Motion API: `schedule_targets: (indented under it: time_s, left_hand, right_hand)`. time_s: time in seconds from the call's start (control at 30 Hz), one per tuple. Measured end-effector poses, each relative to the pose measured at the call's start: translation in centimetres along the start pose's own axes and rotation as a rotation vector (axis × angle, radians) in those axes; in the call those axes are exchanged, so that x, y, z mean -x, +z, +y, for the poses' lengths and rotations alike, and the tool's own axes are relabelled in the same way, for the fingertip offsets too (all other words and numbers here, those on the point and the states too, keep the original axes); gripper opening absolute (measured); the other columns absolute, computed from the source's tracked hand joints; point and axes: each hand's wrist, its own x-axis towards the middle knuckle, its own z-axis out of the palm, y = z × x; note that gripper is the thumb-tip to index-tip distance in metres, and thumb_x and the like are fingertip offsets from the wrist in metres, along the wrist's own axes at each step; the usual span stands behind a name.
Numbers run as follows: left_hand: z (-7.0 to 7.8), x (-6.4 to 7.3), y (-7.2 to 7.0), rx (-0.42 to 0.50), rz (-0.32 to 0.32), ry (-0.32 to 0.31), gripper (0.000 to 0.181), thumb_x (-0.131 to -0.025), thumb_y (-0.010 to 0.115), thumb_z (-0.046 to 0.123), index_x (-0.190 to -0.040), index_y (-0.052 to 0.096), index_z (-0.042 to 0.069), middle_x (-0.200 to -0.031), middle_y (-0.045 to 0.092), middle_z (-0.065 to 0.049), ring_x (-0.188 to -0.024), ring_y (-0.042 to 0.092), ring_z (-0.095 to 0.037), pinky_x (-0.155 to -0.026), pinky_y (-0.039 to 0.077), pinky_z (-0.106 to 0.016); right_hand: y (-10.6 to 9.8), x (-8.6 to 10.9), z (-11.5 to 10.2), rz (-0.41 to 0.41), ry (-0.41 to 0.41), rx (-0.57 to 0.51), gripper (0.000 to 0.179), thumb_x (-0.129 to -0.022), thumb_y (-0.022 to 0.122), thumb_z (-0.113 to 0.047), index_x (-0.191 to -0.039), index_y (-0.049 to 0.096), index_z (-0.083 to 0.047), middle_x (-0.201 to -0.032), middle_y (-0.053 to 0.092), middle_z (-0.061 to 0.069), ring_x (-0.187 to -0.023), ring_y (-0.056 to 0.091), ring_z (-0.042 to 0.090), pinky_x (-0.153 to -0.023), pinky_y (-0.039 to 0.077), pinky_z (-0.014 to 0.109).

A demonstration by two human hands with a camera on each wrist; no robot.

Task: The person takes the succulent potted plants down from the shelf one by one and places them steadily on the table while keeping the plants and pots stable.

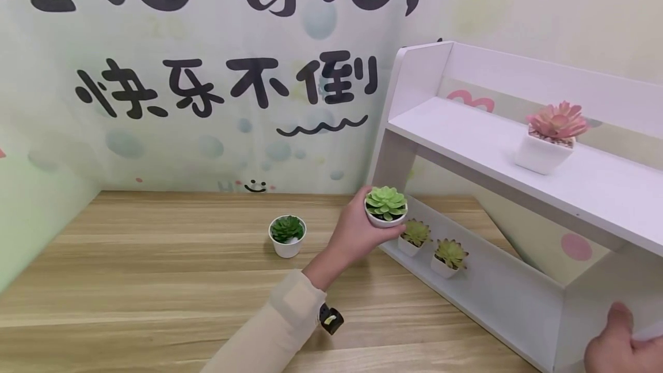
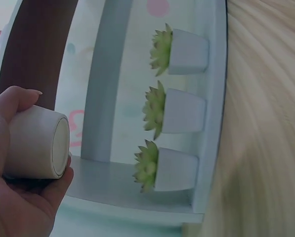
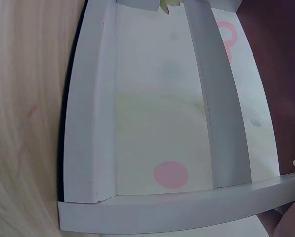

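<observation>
My left hand [image 1: 357,223] grips a round white pot with a light green succulent [image 1: 385,205], raised in front of the lower tier of a white shelf [image 1: 510,298]. In the left wrist view, three small white pots with spiky green succulents [image 2: 184,111] stand in a row on that tier. The head view shows two of them, a nearer potted succulent [image 1: 446,258] and one partly covered by the held pot. At the shelf's right side panel, my right hand [image 1: 618,344] holds the edge, thumb on the inner face; its other fingers are mostly out of sight.
A round white pot with a dark green succulent [image 1: 287,236] stands on the wooden table [image 1: 155,281], left of my left forearm. On the upper tier sits a square white pot with a pink succulent [image 1: 551,137]. A printed wall covering [image 1: 223,148] hangs behind the table.
</observation>
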Motion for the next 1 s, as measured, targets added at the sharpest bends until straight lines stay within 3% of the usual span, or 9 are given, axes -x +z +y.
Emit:
schedule_targets:
  time_s: [0.2,0.37,0.47,0.6,0.8,1.0]
  left_hand:
    - [-1.5,0.3,0.0,0.015,0.040,-0.030,0.076,-0.072,0.090,0.023,-0.136,0.051,0.007,-0.129,0.067,-0.009,-0.121,0.064,-0.022,-0.106,0.051,-0.039]
    - [-2.6,0.6,-0.1,0.009,0.057,-0.037,0.076,-0.072,0.091,0.021,-0.134,0.051,0.007,-0.130,0.066,-0.011,-0.120,0.064,-0.024,-0.106,0.051,-0.041]
    - [-3.1,0.8,-0.2,0.004,0.070,-0.054,0.077,-0.072,0.090,0.021,-0.136,0.050,0.008,-0.130,0.067,-0.011,-0.120,0.064,-0.025,-0.105,0.051,-0.043]
    - [-3.8,0.9,-0.5,0.011,0.083,-0.073,0.076,-0.072,0.091,0.020,-0.136,0.051,0.009,-0.128,0.067,-0.012,-0.120,0.064,-0.026,-0.106,0.051,-0.044]
    - [-5.1,1.0,-0.7,-0.001,0.094,-0.090,0.072,-0.071,0.090,0.017,-0.132,0.052,0.009,-0.126,0.068,-0.012,-0.120,0.064,-0.028,-0.107,0.050,-0.045]
    - [-6.3,1.0,-0.9,0.001,0.105,-0.112,0.073,-0.072,0.088,0.018,-0.134,0.049,0.007,-0.127,0.066,-0.014,-0.120,0.063,-0.027,-0.107,0.050,-0.044]
  right_hand:
    - [0.0,0.0,0.0,0.002,-0.002,-0.007,0.047,-0.101,0.054,-0.036,-0.146,0.042,-0.043,-0.103,0.046,-0.037,-0.094,0.046,-0.017,-0.105,0.035,0.012]
    - [0.0,-0.1,0.0,0.000,0.036,0.008,0.047,-0.101,0.055,-0.039,-0.146,0.043,-0.043,-0.101,0.046,-0.037,-0.088,0.045,-0.016,-0.079,0.038,0.005]
    - [0.0,-0.1,-0.1,0.006,0.045,0.027,0.047,-0.101,0.054,-0.040,-0.147,0.042,-0.043,-0.102,0.045,-0.038,-0.089,0.045,-0.017,-0.073,0.036,0.003]
    - [0.1,0.1,-0.1,0.009,0.052,0.053,0.048,-0.102,0.053,-0.042,-0.148,0.040,-0.045,-0.107,0.046,-0.039,-0.096,0.046,-0.018,-0.086,0.037,0.008]
    - [0.0,0.1,-0.3,-0.008,0.060,0.034,0.048,-0.102,0.053,-0.040,-0.148,0.039,-0.043,-0.103,0.045,-0.038,-0.096,0.046,-0.017,-0.064,0.032,-0.001]
    - [-0.1,0.1,-0.3,-0.010,0.055,0.001,0.046,-0.101,0.055,-0.038,-0.146,0.042,-0.042,-0.101,0.047,-0.037,-0.087,0.045,-0.016,-0.063,0.033,-0.001]
